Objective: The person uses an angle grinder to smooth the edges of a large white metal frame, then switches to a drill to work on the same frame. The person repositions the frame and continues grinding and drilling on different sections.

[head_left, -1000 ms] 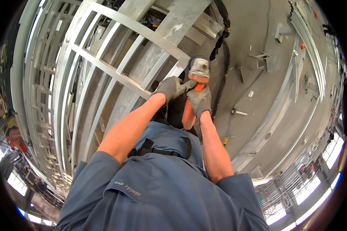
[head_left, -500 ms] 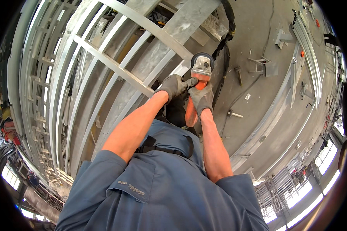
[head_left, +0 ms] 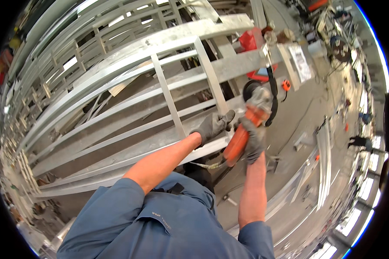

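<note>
An orange angle grinder [head_left: 236, 146] with a silver head and a dark disc is gripped by my right hand [head_left: 253, 140], in a grey glove. Its disc points away from me, near the end of a silver metal beam. My left hand [head_left: 212, 128], gloved too, is off the grinder and just left of it. Its fingers are curled in with the thumb side pointing right, and nothing shows in them. Beneath and beside it lies a welded metal frame [head_left: 165, 88] of long rails and crossbars.
More long metal frames [head_left: 90, 43] are stacked to the left. Beyond the grinder are a red container [head_left: 250, 39], a paper sheet [head_left: 300, 64] and an orange tape measure [head_left: 286, 85]. A hammer [head_left: 230, 200] and metal strips [head_left: 323, 164] lie on the right-hand floor.
My view has turned, and the frames now run more sideways. My left hand has come away from the grinder. The right hand has carried the grinder right, tilting its head rightward.
</note>
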### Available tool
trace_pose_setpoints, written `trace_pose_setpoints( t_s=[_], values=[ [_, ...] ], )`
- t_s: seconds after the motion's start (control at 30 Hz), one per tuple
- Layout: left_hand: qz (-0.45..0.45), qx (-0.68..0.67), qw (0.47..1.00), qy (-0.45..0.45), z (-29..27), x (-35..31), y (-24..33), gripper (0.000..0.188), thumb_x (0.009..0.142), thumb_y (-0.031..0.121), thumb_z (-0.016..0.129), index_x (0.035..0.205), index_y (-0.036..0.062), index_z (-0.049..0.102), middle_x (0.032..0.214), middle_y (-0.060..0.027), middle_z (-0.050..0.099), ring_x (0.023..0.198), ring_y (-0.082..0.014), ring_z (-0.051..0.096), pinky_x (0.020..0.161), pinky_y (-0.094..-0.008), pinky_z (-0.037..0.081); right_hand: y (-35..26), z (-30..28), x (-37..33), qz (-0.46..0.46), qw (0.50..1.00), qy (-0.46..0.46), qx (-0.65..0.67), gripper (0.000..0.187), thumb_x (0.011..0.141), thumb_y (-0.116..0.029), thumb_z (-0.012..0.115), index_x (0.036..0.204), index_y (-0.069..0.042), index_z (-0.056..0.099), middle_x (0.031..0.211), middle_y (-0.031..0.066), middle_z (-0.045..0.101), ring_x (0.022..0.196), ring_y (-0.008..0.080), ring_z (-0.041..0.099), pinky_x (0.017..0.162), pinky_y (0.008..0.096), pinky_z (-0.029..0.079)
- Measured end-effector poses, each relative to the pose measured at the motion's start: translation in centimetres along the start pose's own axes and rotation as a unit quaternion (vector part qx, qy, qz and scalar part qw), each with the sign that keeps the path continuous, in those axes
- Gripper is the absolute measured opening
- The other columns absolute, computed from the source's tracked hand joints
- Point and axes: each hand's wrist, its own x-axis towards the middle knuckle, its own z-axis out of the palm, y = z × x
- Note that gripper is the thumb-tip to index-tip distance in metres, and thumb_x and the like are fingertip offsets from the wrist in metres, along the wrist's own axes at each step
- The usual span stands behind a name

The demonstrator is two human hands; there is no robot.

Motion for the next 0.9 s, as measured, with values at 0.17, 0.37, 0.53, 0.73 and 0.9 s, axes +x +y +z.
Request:
trace_pose_setpoints(
  t_s=[0.17,0.37,0.53,0.73,0.9],
  values=[
    [0.053,-0.063,0.994,0.074,-5.5,4.7,1.3,0.084,0.096,0.076,0.05,0.086,-0.0022,0.077,0.085,-0.0133,0.074,0.087,-0.021,0.068,0.085,-0.0347,0.053,-13.4,2.2,10.5,-0.018,0.986,-0.128,0.109,0.047,0.09,-0.036,0.076,0.122,-0.005,0.06,0.097,0.0065,0.065,0.085,0.0203,0.066,0.079,0.0367,0.057],
    [0.105,-0.05,0.975,0.189,-9.4,9.0,3.3,0.076,0.1,0.069,0.05,0.099,-0.0021,0.076,0.09,-0.0106,0.07,0.083,-0.0187,0.064,0.083,-0.0339,0.053,-19.1,8.0,26.6,-0.029,0.983,-0.163,-0.08,0.037,0.09,-0.033,0.078,0.106,-0.001,0.068,0.09,0.0101,0.071,0.077,0.0209,0.07,0.07,0.0345,0.059],
    [-0.013,0.003,0.971,0.238,-10.5,15.9,6.8,0.074,0.101,0.065,0.05,0.11,-0.0041,0.074,0.104,-0.0194,0.074,0.1,-0.0283,0.067,0.093,-0.0385,0.051,-10.6,11.4,36.3,-0.042,0.929,-0.191,-0.315,0.035,0.084,-0.03,0.085,0.102,-0.003,0.072,0.083,0.0071,0.071,0.069,0.0186,0.068,0.062,0.0344,0.056],
    [0.021,-0.107,0.932,0.346,-13.5,28.1,2.1,0.076,0.095,0.071,0.056,0.093,-0.003,0.073,0.075,-0.0234,0.064,0.072,-0.0336,0.062,0.075,-0.0437,0.052,-0.4,16.0,40.1,-0.097,0.828,-0.241,-0.497,0.049,0.078,-0.04,0.078,0.106,0.0,0.073,0.09,0.015,0.075,0.087,0.0278,0.073,0.078,0.0434,0.056],
    [0.017,-0.229,0.92,0.316,-13.9,29.2,4.0,0.074,0.09,0.073,0.063,0.108,0.002,0.075,0.079,-0.0128,0.07,0.073,-0.0219,0.063,0.072,-0.0381,0.054,0.5,14.9,41.4,-0.095,0.818,-0.247,-0.511,0.048,0.08,-0.044,0.072,0.105,-0.003,0.073,0.089,0.0157,0.075,0.088,0.0312,0.073,0.078,0.0427,0.056]
  ],
)
